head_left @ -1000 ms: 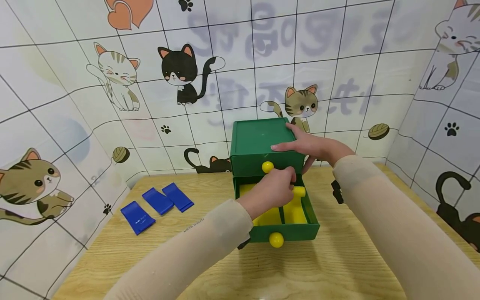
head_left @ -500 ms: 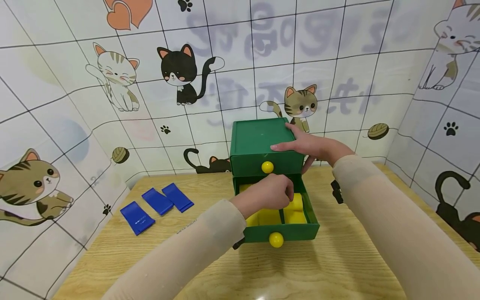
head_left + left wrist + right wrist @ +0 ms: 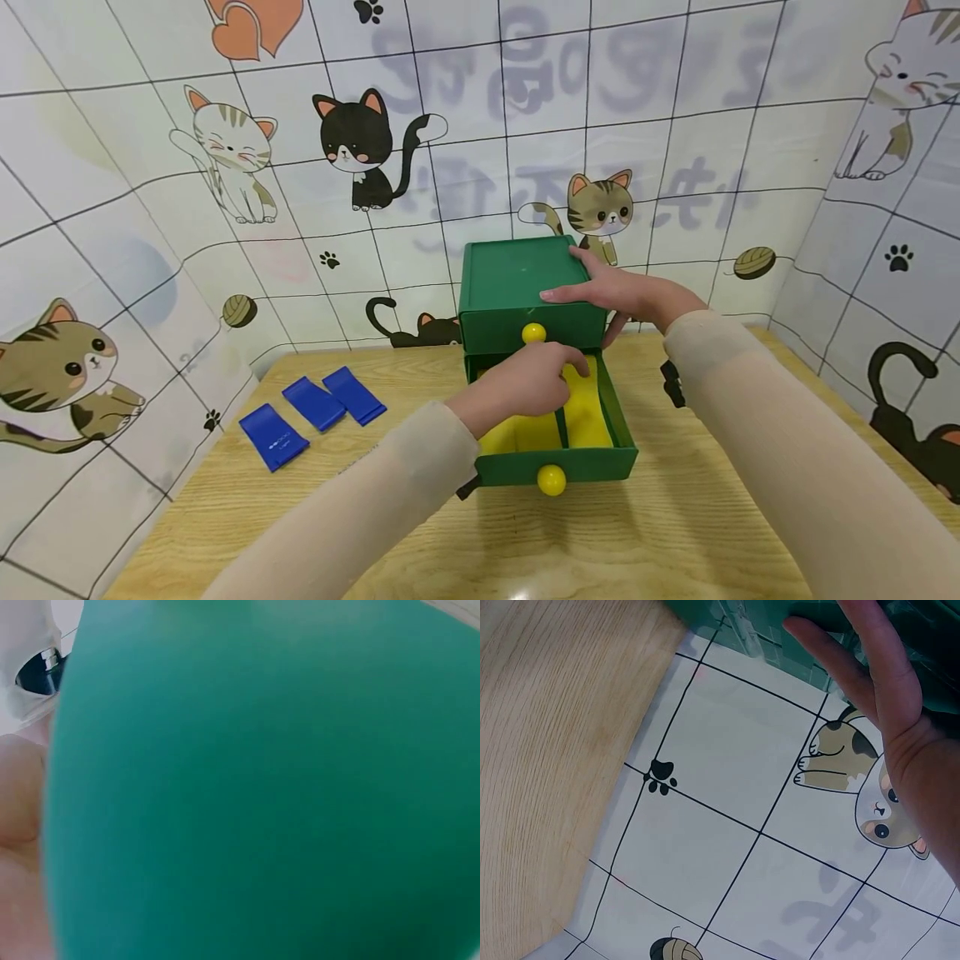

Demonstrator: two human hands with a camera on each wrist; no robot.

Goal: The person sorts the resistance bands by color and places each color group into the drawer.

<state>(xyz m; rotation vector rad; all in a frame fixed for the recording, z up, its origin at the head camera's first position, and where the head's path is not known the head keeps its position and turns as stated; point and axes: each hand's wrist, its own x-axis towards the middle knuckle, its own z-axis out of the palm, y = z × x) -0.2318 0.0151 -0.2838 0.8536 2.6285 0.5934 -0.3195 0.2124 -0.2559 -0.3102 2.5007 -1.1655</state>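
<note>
A green two-drawer box (image 3: pixel 525 271) stands on the table with its lower drawer (image 3: pixel 619 425) pulled out. Yellow flat, soft-looking packets lie on both sides of the drawer's divider. In the right compartment, a yellow packet (image 3: pixel 587 417) lies flat beneath my left hand (image 3: pixel 528 379). The index finger of that hand reaches out to the packet's back part, close under the upper drawer; the other fingers are partly hidden. My right hand (image 3: pixel 618 292) rests on the box's top right edge, fingers spread across the lid and side. In the left wrist view, green plastic (image 3: pixel 262 780) fills nearly everything.
Blue flat packets (image 3: pixel 273 436) lie on the left of the wooden table (image 3: pixel 420 533). Round yellow knobs stick out from the upper drawer and the lower drawer front (image 3: pixel 552 480). A cat-print wall covering (image 3: pixel 480 150) rises close behind the box.
The yellow packet at the right rear was rolled up, then folded over, and now lies flat. My left hand has drawn slightly left, its index finger extending. The right hand stays put.
</note>
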